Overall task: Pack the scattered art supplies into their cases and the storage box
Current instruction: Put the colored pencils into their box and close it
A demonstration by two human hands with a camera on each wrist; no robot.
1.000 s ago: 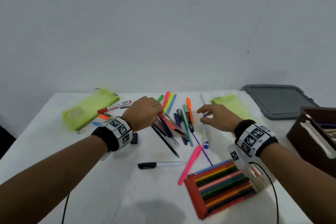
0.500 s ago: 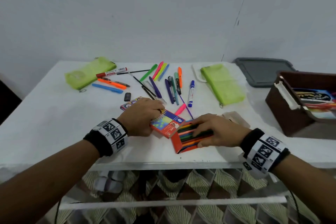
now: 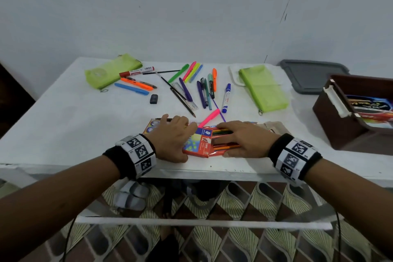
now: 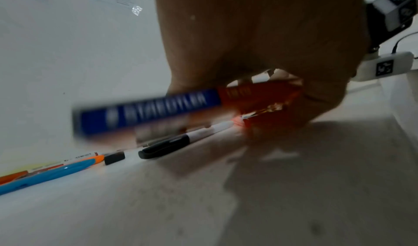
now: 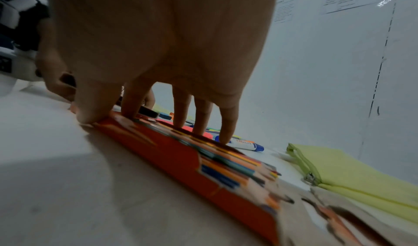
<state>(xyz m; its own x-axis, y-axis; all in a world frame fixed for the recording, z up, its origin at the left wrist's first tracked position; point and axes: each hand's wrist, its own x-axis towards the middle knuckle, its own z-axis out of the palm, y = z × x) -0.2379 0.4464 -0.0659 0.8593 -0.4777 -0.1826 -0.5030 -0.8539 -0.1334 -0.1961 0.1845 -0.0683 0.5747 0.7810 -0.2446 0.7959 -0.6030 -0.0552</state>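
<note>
Step in hand: closing coloured-pencil box [image 3: 200, 144] at near table edge [image 3: 63, 125]. Left hand [image 3: 172, 138] grips box sleeve, fingers curled round it. Right hand [image 3: 240, 140] lies flat, fingers straight, pressing coloured pencils [image 3: 223, 134] in tray. Next: slide sleeve over tray, keep pencils level. Brown storage box [image 3: 348, 132] well right of pencil box.

The head camera is looking forward and down from above at the white table [image 3: 63, 117]. Each wrist camera is looking from very near, low over the table, along its hand. All three views are sharing the coloured pencil box [image 3: 200, 144] [image 4: 267, 105] [image 5: 181, 153].
</note>
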